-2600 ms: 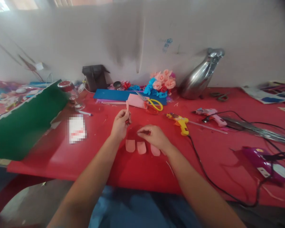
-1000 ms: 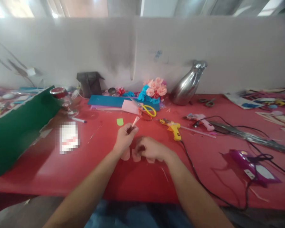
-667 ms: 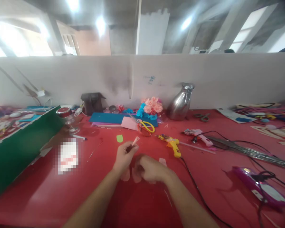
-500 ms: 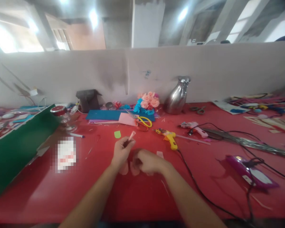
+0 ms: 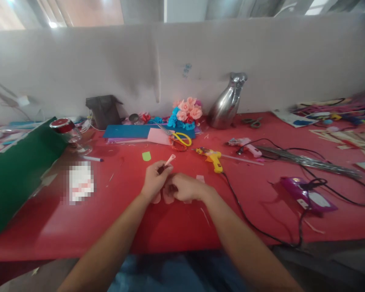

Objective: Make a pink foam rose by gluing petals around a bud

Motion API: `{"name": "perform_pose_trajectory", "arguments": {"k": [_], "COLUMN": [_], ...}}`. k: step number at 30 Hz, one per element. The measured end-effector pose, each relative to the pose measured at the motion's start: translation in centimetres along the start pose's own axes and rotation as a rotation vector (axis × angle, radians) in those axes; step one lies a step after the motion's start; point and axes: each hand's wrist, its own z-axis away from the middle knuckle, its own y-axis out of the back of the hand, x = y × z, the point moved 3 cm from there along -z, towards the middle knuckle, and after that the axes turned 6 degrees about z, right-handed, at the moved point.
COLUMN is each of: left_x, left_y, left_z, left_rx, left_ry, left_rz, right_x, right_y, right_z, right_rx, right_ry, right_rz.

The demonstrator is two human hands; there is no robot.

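Observation:
A small roll of pink paper [image 5: 170,159] sticks up from my left hand [image 5: 153,178], its thumb and fingers closed around the lower end. Close beside it, my right hand [image 5: 187,187] is bent down to the table with curled fingers. Its fingertips are pinched at a pink paper petal [image 5: 169,198], partly hidden by the hand. Another pink petal [image 5: 156,198] lies below my left hand. A small pink paper piece [image 5: 200,178] rests just behind my right wrist. A light green paper piece [image 5: 146,156] lies farther back to the left.
A yellow glue gun [image 5: 213,158] and a pink glue gun [image 5: 246,147] lie to the right, their black cords trailing. Yellow-handled scissors [image 5: 182,139] rest by the pink and blue paper flowers [image 5: 187,113]. A steel jug [image 5: 226,103] stands behind; a green board [image 5: 24,174] rises left.
The view has tilted down, so the table sits higher in the picture. Both hands keep nearly the same places, with the roll still in my left hand.

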Motion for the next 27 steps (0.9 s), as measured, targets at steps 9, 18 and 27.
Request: {"name": "perform_pose_trajectory", "arguments": {"k": [9,18,27], "left_x": [0.8,0.6,0.2], "left_y": [1.2,1.8,1.5], "left_z": [-0.7,-1.1,-0.5], "left_rx": [0.051,0.182,0.137], "left_ry": [-0.037,-0.122,-0.143], "left_rz": [0.037,-0.264,-0.327], "right_x": [-1.4,-2.4,-3.5], "right_y": [0.1,-2.5,-3.3], "right_z": [-1.1,-1.8,-1.8], "right_rx": [0.363,0.259,0.296], "right_ry": [0.185,0.164,0.17], "right_rz": [0.176,0.277,0.384]}}
